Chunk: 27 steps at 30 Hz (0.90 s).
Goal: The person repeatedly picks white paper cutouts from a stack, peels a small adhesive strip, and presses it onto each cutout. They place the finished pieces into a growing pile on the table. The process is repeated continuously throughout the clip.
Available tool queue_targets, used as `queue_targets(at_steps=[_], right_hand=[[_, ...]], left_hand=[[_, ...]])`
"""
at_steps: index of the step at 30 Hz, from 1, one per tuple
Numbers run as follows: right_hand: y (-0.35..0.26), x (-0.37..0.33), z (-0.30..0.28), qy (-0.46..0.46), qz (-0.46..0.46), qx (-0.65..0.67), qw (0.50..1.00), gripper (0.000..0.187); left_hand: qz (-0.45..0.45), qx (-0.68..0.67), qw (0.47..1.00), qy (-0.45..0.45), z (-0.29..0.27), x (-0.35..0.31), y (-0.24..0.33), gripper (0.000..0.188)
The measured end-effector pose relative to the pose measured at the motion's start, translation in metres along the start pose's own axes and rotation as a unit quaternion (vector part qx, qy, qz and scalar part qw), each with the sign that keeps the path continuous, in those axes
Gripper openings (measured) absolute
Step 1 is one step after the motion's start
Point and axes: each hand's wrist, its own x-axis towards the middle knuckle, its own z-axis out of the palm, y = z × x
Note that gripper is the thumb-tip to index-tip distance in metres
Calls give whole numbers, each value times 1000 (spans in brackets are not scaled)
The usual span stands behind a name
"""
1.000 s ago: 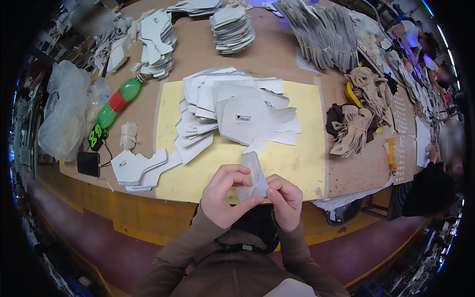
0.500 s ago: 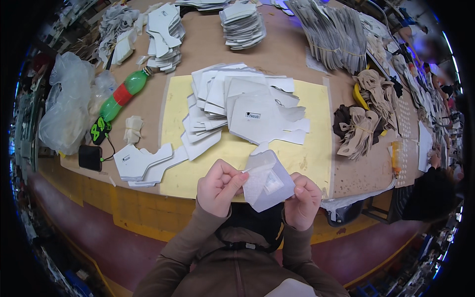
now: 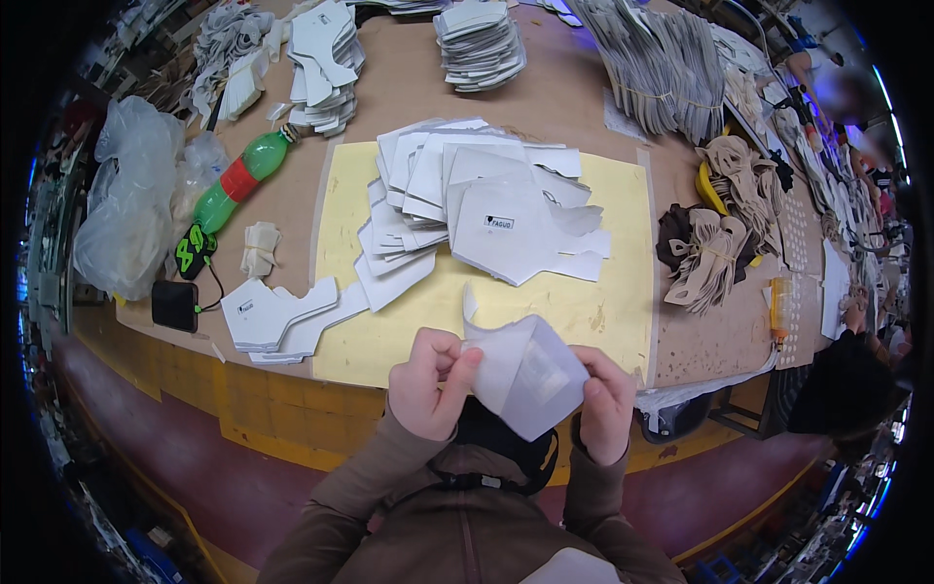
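Note:
In front of my body I hold a cut white-and-pale-grey shoe-upper piece [image 3: 559,362] up off the table edge. My left hand [image 3: 428,384] pinches its left side between thumb and fingers. My right hand [image 3: 605,401] grips the right corner, thumb on the near face. A lighter layer lies folded across its left half, and a narrow end curls upward at the top left. A pale square patch shows faintly on the grey face. Just beyond my hands, a fanned pile of similar white pieces [image 3: 486,190] rests on a yellow sheet [image 3: 448,336].
Left are white pieces [image 3: 268,316], a black phone [image 3: 175,306], a green bottle [image 3: 240,182] and a clear plastic bag [image 3: 126,209]. Stacks of pieces [image 3: 479,47] and a grey bundle [image 3: 657,73] stand at the back. Tied beige pieces [image 3: 710,258] lie right. Another person [image 3: 846,384] is at far right.
The held piece has turned and its right part has come lower and closer to me. Its lighter layer now folds differently, with the narrow end curling up at the left.

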Motion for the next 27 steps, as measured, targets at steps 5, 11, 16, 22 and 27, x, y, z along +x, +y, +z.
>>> queue_targets(at_steps=[5,11,16,22,27], right_hand=[[-8,-20,20,13,-42,-39,998,59],[-18,-33,31,84,6,-65,994,29],[-18,-31,33,81,-32,-92,992,25],[-12,-29,31,89,-69,-101,989,30],[2,-21,28,96,4,116,989,33]], left_hand=[[47,-51,997,16,18,-3,5,13],[66,-134,988,-29,29,-8,19,29],[89,-7,996,-19,37,-1,22,39],[-49,-181,981,43,31,-2,9,22],[-71,-214,973,49,21,5,0,21]])
